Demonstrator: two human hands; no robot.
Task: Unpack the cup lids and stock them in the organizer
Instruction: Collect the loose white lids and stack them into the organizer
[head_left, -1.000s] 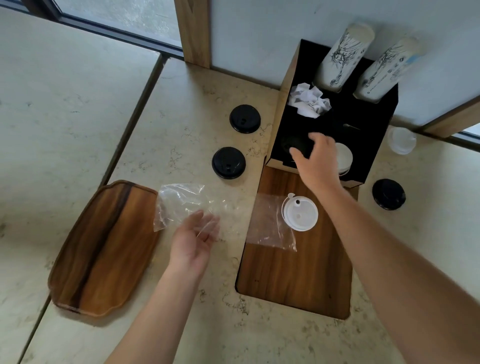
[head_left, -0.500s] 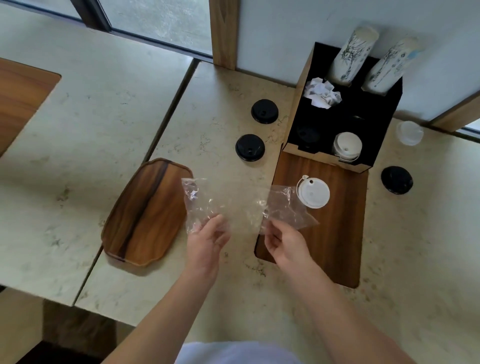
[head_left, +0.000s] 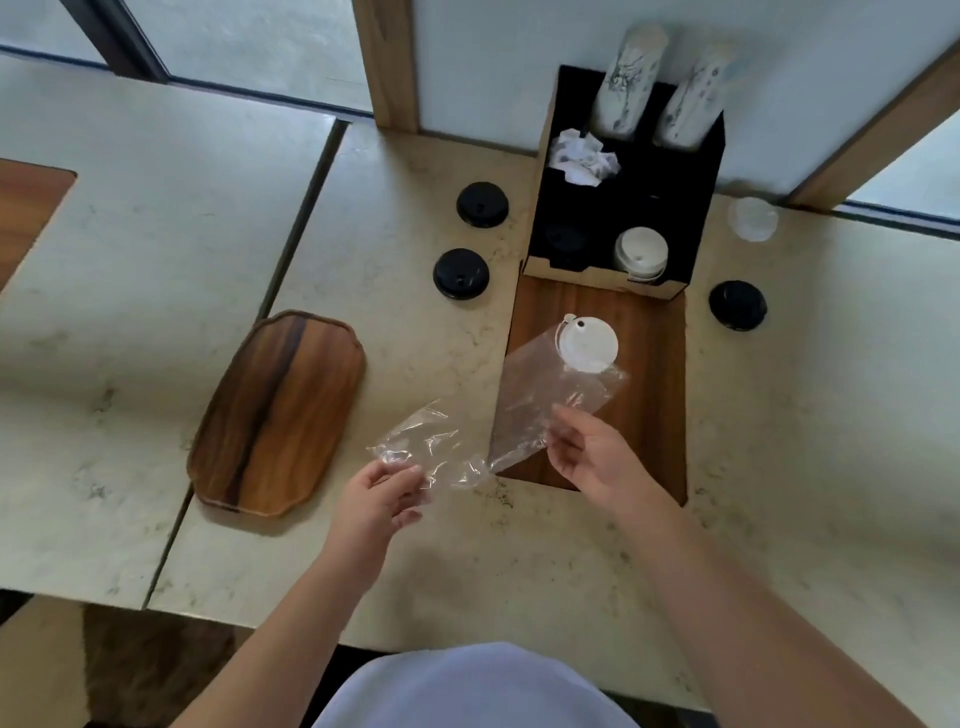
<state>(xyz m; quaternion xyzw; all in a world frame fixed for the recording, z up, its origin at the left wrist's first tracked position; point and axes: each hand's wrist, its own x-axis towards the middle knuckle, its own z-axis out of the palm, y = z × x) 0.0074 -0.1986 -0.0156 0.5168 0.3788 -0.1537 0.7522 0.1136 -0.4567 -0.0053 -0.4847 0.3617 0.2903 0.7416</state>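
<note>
A clear plastic bag (head_left: 498, 415) is stretched between both hands above the counter. My left hand (head_left: 387, 493) pinches its near left end and my right hand (head_left: 587, 452) grips its middle. A white cup lid (head_left: 589, 343) sits at the bag's far end, over the dark wooden inlay (head_left: 649, 415). The black organizer (head_left: 691, 208) stands behind it with a stack of white lids (head_left: 641, 252) in its front right slot and dark lids (head_left: 563, 241) in the front left slot. Loose black lids (head_left: 482, 203) (head_left: 461, 273) (head_left: 737, 304) lie on the counter.
Two tall patterned cup stacks (head_left: 628, 83) and crumpled white paper (head_left: 584, 158) sit in the organizer's rear slots. A wooden tray (head_left: 280, 410) lies left on the marble counter. A clear lid (head_left: 753, 218) rests at the far right by the window frame.
My right hand left the organizer and came back to grip the bag. Both hands have lifted and stretched the bag, and the view has pulled back from the counter.
</note>
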